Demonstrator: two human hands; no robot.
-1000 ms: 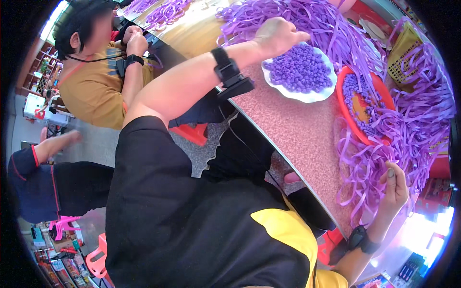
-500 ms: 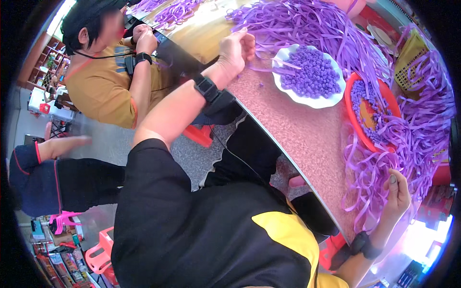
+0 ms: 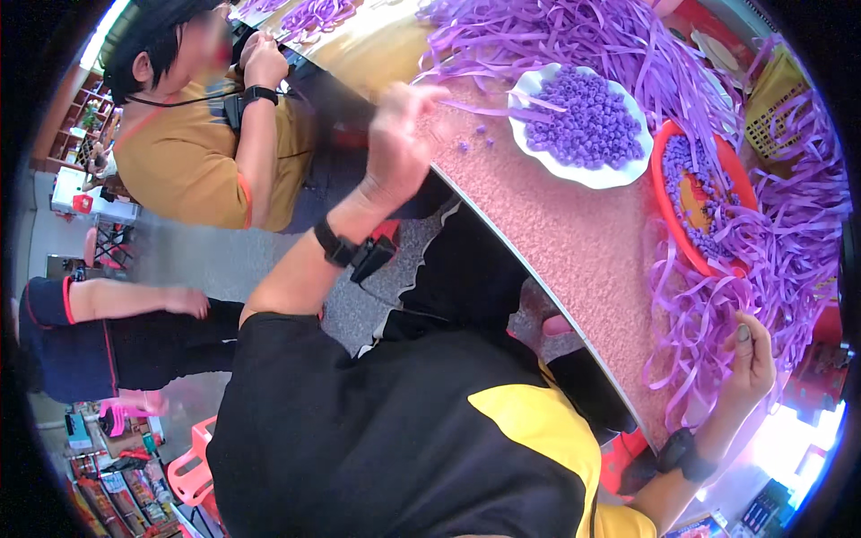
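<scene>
My left hand (image 3: pixel 399 143) is raised over the table's near edge, left of a white scalloped plate (image 3: pixel 599 184) heaped with purple beads (image 3: pixel 583 121). Motion smears its fingers, and a purple ribbon (image 3: pixel 489 109) stretches from beside them toward the plate. On the right, my right hand (image 3: pixel 752 363) is closed, thumb and fingertips pinched at a strand of the purple ribbons (image 3: pixel 691 336) hanging there. An orange-red oval basket (image 3: pixel 668 220) with more purple beads stands just beyond it, ribbons draped across its rim.
A big heap of purple ribbons (image 3: pixel 556 36) covers the far side of the pink-topped table (image 3: pixel 547 215). Several loose beads (image 3: pixel 481 130) lie near the left hand. A yellow basket (image 3: pixel 776 112) stands far right. A co-worker (image 3: pixel 193 161) sits at left; another person (image 3: pixel 67 332) is behind.
My left hand has moved left and toward me, away from the plate. More loose beads show on the table. My right hand stays nearly in place. The person behind has moved an arm.
</scene>
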